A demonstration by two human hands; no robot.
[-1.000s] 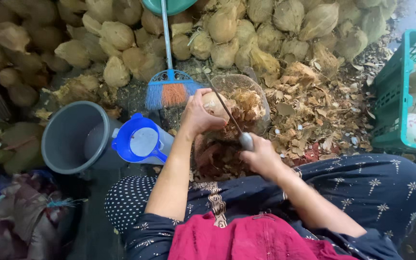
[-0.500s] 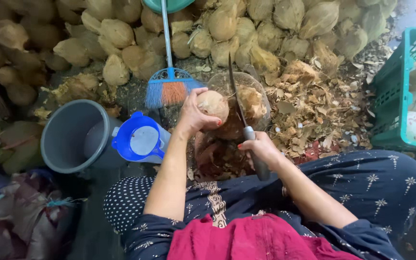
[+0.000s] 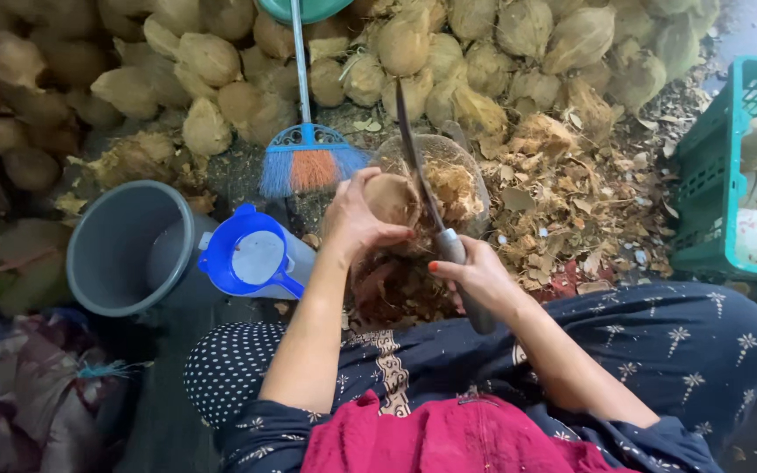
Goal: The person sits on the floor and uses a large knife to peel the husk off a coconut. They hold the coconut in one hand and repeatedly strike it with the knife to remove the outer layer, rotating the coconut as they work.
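My left hand (image 3: 363,219) grips a brown coconut (image 3: 391,198) and holds it up over a clear basin (image 3: 475,166) full of husk scraps. In my right hand (image 3: 475,273) is a long knife (image 3: 415,158) by its grey handle. The blade points up and away, and its edge rests against the right side of the coconut. Both hands are in front of my knees, which are covered by dark patterned cloth.
A heap of husked coconuts (image 3: 413,44) fills the back. A blue and orange broom (image 3: 308,158) stands left of the basin. A grey bucket (image 3: 124,245) and a blue jug (image 3: 251,258) sit at the left. A green crate (image 3: 720,184) with peeled coconuts is at the right. Husk shavings (image 3: 571,193) cover the ground.
My left hand has lifted the coconut out of the basin. The knife has swung up from a low slant to nearly upright against the coconut.
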